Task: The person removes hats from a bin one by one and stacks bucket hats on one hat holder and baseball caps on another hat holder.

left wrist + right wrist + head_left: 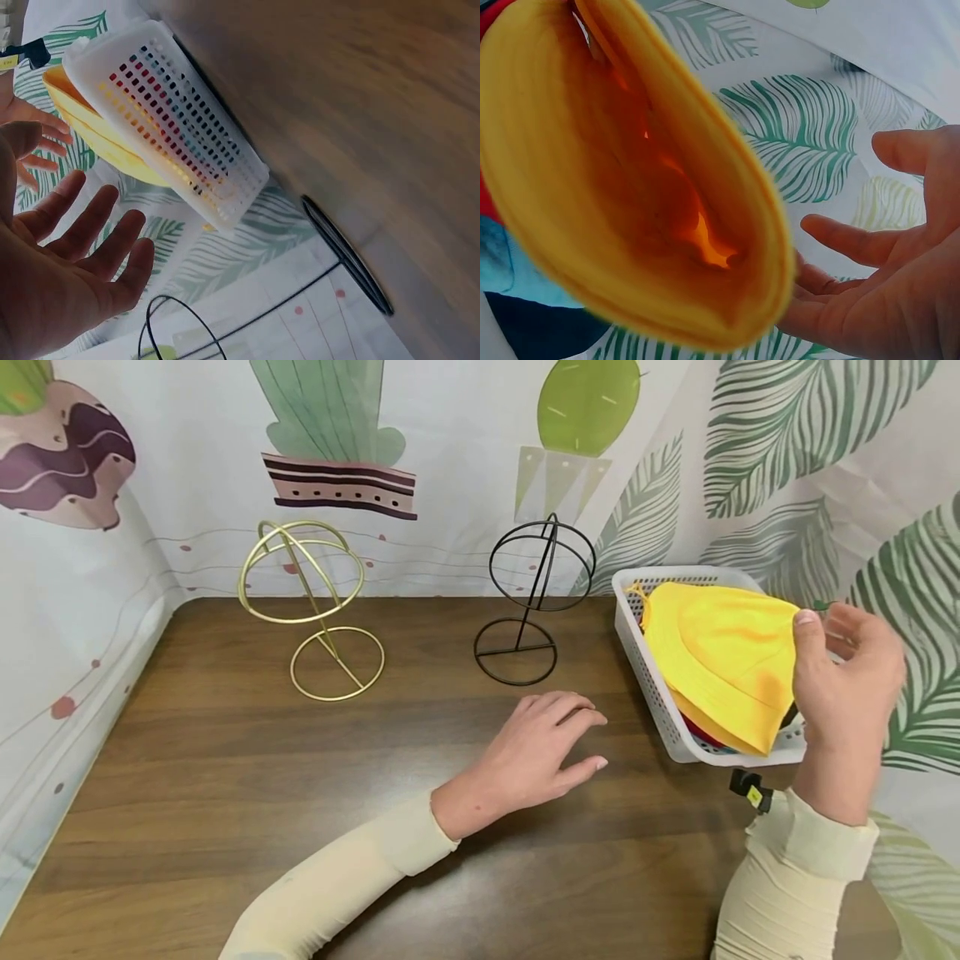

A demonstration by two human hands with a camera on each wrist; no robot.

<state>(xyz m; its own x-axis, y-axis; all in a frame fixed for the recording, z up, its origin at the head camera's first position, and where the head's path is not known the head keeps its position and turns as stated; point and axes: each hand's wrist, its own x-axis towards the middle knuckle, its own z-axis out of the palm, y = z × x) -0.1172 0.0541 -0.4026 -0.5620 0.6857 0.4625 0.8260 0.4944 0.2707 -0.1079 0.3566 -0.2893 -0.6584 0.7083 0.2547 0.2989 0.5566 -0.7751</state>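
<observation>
A yellow bucket hat [727,652] lies tilted on top of the white perforated plastic basket [626,610]; the right wrist view looks into its hollow [630,195]. At the hat's right edge is my right hand [855,664]. Its thumb and index finger are apart in the right wrist view, with no pinch on the fabric; the other fingertips are partly hidden by the brim. My left hand [536,747] hovers over the table, left of the basket, fingers relaxed and spread, holding nothing; the left wrist view shows its palm [60,277].
A gold wire stand [322,618] with a domed ring top stands at the back left. Nearer the basket is a similar black wire stand [525,602]. Red and light blue fabric [525,262] shows under the hat. A printed cloth [457,552] hangs behind the brown wooden table [225,793].
</observation>
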